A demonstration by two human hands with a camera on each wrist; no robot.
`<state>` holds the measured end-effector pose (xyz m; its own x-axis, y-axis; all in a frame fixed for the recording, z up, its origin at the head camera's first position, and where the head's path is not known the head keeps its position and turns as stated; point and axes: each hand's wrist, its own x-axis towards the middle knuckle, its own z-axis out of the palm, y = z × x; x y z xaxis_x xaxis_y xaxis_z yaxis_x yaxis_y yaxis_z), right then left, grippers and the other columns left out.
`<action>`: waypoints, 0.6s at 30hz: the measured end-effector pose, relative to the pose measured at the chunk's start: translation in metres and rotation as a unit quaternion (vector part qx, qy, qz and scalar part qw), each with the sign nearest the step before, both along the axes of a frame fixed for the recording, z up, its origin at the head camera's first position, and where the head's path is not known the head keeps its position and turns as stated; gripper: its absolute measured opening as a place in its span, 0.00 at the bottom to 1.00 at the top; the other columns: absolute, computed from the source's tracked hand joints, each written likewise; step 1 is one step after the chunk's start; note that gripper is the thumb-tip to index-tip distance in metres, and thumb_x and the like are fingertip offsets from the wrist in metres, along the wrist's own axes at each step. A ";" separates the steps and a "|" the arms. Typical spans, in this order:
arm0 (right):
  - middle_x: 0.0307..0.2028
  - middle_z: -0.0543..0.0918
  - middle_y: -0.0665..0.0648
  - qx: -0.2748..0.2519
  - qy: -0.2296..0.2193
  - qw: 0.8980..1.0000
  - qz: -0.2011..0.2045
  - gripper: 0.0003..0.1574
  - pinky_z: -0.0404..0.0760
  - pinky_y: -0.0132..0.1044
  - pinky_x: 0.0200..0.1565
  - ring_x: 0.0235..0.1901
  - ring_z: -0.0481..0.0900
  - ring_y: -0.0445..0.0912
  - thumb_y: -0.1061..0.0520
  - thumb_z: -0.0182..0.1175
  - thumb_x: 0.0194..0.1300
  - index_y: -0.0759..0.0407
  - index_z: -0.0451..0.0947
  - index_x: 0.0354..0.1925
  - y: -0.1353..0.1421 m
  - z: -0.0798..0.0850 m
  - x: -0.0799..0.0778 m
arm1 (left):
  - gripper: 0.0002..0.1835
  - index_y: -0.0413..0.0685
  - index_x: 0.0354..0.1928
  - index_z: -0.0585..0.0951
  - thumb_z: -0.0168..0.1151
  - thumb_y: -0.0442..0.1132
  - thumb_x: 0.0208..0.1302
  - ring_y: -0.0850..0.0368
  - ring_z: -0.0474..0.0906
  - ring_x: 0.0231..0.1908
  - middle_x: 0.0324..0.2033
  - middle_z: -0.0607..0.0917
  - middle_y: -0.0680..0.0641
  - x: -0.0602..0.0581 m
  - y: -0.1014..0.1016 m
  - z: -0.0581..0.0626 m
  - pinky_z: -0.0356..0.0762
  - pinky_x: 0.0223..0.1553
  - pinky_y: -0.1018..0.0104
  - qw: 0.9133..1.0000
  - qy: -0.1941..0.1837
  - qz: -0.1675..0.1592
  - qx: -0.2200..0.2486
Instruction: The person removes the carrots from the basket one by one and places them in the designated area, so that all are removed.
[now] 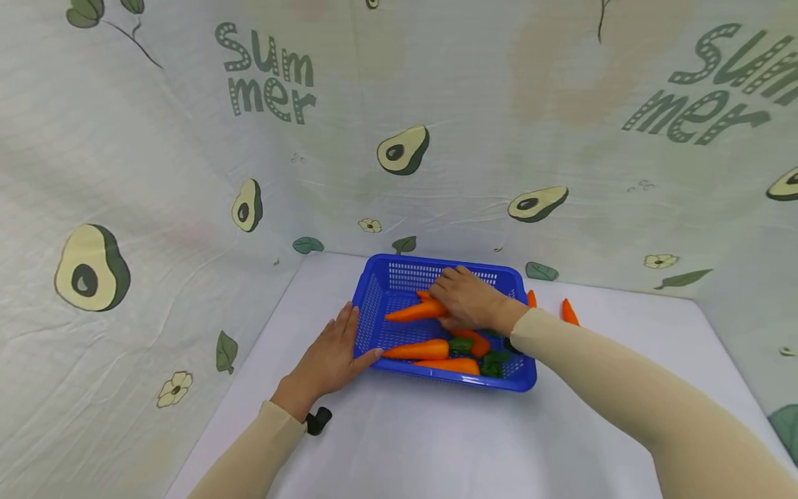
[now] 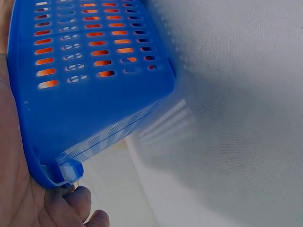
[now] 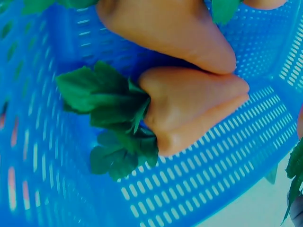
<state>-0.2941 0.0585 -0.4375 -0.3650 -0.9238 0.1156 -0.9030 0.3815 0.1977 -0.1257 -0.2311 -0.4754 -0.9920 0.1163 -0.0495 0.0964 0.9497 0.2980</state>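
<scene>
A blue plastic basket [image 1: 449, 260] with slotted walls stands on the white table, holding several orange carrots [image 1: 414, 350] with green leafy tops. My left hand [image 1: 330, 357] rests against its near left corner, fingers straight along the left side and thumb at the front rim. In the left wrist view the palm lies along the blue rim [image 2: 21, 109]. Inside the basket, my right hand [image 1: 470, 299] grips a carrot [image 1: 411, 312] whose tip points left. The right wrist view shows two carrots [image 3: 194, 97] side by side, with leaves [image 3: 102, 97] to the left; only a sliver of hand appears at the edge.
Right of the basket, orange tips of carrots [image 1: 570, 312] show on the table [image 1: 399, 443], partly hidden behind my right forearm. A cloth [image 1: 461, 90] printed with avocados hangs behind and at the sides. A small black device [image 1: 319, 421] sits at my left wrist.
</scene>
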 end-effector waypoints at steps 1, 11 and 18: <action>0.47 0.85 0.55 -0.001 0.000 1.000 -0.001 0.27 0.77 0.50 0.59 0.51 0.77 0.54 0.39 0.70 0.66 0.55 0.79 0.54 0.002 0.002 0.001 | 0.58 0.37 0.84 0.45 0.51 0.74 0.72 0.36 0.50 0.83 0.85 0.46 0.36 0.000 0.000 0.000 0.52 0.81 0.42 1.000 -0.001 0.000 0.000; 0.46 0.84 0.53 -0.001 0.027 1.000 -0.004 0.28 0.76 0.49 0.56 0.50 0.76 0.53 0.37 0.72 0.65 0.54 0.79 0.52 0.026 0.020 0.005 | 0.59 0.36 0.84 0.45 0.50 0.74 0.72 0.35 0.50 0.82 0.84 0.45 0.35 0.000 -0.001 -0.002 0.50 0.81 0.41 1.000 0.005 -0.007 0.016; 0.44 0.85 0.54 -0.012 0.055 0.998 -0.012 0.28 0.75 0.48 0.52 0.47 0.75 0.53 0.36 0.72 0.64 0.53 0.79 0.49 0.040 0.029 0.009 | 0.59 0.34 0.84 0.44 0.47 0.75 0.74 0.36 0.48 0.83 0.84 0.44 0.34 0.000 -0.002 -0.002 0.50 0.81 0.41 1.000 0.007 -0.019 0.012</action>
<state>-0.2849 0.0987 -0.4086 -0.3714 -0.9114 0.1773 -0.8669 0.4088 0.2851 -0.1257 -0.2330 -0.4773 -0.9874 0.1547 -0.0319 0.1366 0.9377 0.3193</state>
